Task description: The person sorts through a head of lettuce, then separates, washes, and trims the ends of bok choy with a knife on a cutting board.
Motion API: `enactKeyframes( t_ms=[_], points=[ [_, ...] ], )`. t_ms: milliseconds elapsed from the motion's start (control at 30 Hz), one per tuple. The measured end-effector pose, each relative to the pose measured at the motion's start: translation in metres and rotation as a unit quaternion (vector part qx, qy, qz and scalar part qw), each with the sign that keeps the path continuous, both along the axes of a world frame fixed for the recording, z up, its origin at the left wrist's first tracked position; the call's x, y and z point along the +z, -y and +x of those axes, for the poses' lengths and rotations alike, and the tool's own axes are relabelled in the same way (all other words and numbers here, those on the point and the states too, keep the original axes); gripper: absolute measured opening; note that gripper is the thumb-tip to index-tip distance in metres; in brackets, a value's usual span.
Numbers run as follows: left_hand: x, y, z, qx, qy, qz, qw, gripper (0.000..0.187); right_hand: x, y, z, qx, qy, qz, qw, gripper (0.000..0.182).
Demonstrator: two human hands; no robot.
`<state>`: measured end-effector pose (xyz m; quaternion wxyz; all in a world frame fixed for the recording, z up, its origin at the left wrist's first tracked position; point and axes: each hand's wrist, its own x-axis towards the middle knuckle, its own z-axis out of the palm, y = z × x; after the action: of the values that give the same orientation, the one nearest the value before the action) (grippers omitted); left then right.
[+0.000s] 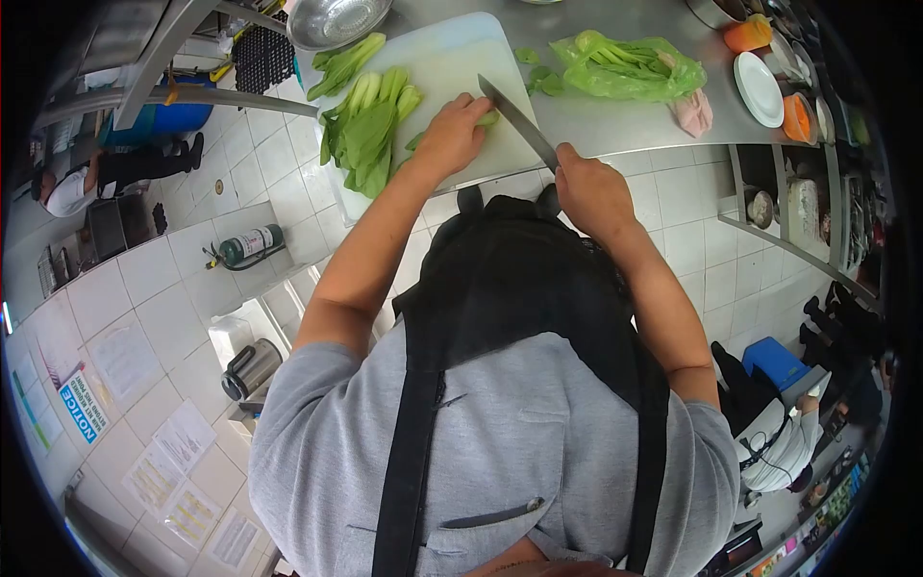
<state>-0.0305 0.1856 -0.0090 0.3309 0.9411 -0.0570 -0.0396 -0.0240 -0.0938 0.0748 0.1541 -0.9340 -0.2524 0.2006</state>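
A knife (pixel 519 122) is in my right hand (pixel 593 188), its fingers closed round the handle and its blade slanting up over the white cutting board (pixel 452 48). My left hand (pixel 452 137) presses on a green leafy stalk (pixel 488 118) on the board, close to the blade. Left of that hand lies a pile of leafy greens (pixel 365 130), with another bunch (pixel 346 65) just above it. Small cut leaves (pixel 543 82) rest on the metal counter beside the board's right edge.
A green plastic bag (pixel 630 69) of greens, a pink cloth (pixel 692 113), a white plate (pixel 759 89) and orange containers (pixel 749 35) sit on the counter's right. A metal bowl (pixel 336 21) stands at the upper left. Other people (pixel 72 189) are farther away.
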Motion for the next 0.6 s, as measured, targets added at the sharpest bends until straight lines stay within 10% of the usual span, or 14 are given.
enactKeyframes(
  t_ms=[500, 600],
  points=[
    [-0.003, -0.004, 0.001, -0.001, 0.003, -0.038, 0.999, 0.045, -0.043, -0.021, 0.001, 0.006, -0.002, -0.016, 1.0, 0.02],
    [-0.009, -0.016, -0.003, 0.079, -0.078, -0.267, 0.957, 0.05, -0.057, -0.016, 0.002, -0.003, -0.005, 0.008, 1.0, 0.02]
  ],
)
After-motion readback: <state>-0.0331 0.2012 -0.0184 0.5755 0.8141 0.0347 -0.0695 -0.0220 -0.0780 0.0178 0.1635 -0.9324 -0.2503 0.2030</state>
